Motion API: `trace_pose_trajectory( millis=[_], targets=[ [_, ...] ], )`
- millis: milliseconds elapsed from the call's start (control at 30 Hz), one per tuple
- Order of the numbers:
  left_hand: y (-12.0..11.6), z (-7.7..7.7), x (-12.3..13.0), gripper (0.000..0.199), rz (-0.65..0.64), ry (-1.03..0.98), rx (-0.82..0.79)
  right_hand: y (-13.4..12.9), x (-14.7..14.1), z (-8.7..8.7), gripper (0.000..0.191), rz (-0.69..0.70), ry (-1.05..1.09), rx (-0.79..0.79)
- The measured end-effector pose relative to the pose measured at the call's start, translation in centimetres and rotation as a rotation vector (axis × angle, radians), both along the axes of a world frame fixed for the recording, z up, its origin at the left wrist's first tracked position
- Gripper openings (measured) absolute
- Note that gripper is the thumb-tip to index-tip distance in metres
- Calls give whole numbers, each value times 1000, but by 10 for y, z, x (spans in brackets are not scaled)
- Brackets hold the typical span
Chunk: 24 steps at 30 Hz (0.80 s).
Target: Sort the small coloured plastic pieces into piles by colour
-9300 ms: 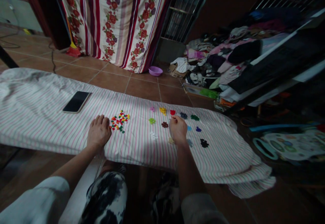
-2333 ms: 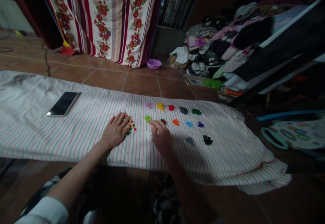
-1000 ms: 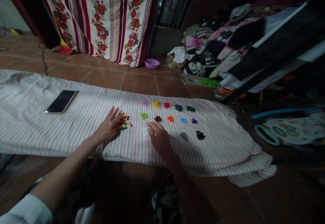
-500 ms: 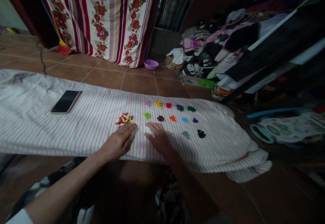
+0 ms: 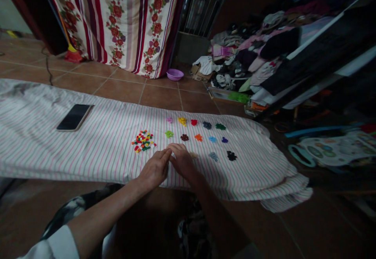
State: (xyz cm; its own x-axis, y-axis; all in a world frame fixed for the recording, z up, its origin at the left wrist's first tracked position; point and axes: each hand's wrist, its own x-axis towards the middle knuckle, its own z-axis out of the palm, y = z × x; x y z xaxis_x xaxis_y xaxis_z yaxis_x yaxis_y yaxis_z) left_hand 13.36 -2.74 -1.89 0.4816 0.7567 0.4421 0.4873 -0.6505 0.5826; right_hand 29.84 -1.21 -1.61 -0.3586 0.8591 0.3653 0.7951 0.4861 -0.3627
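On the striped cloth (image 5: 111, 157) lies a mixed pile of small red, yellow, green, white and orange pieces (image 5: 143, 141). To its right, small single-colour piles stand in rows, among them lime green (image 5: 169, 134), brown (image 5: 184, 137), orange (image 5: 198, 137), grey (image 5: 213, 156) and black (image 5: 232, 155). My left hand (image 5: 155, 168) is closed, its fingertips meeting those of my right hand (image 5: 182, 159) just below the lime and brown piles. The right hand's fingers are curled too. Whatever either hand pinches is hidden or too small to name.
A dark-screened phone (image 5: 74, 117) lies on the cloth at the left. Beyond it on the tiled floor are a purple basin (image 5: 175, 74), a red broom head (image 5: 74, 56) and a heap of clothes (image 5: 235, 55). A curtain (image 5: 132, 24) hangs behind.
My left hand has moved right, from the mixed pile to my right hand, uncovering the pile. My right hand has stayed nearly in place, and the white pieces beside it are now covered.
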Motion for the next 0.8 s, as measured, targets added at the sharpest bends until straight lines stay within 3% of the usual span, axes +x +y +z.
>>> trace_pose_trajectory(
  millis=[200,400,600,800],
  targets=[
    [11,1,3,40,91,-61,-117,-1,0,-2,25,-20,-15,-46],
    [20,-9,3,55,92,-20,-206,-3,5,-1,37,1,6,-46],
    [21,-20,5,63,58,-35,-143,-4,10,-5,39,-39,-3,-16],
    [20,-14,3,59,51,-23,-148,-4,13,-5,32,-27,-8,-36]
  ],
)
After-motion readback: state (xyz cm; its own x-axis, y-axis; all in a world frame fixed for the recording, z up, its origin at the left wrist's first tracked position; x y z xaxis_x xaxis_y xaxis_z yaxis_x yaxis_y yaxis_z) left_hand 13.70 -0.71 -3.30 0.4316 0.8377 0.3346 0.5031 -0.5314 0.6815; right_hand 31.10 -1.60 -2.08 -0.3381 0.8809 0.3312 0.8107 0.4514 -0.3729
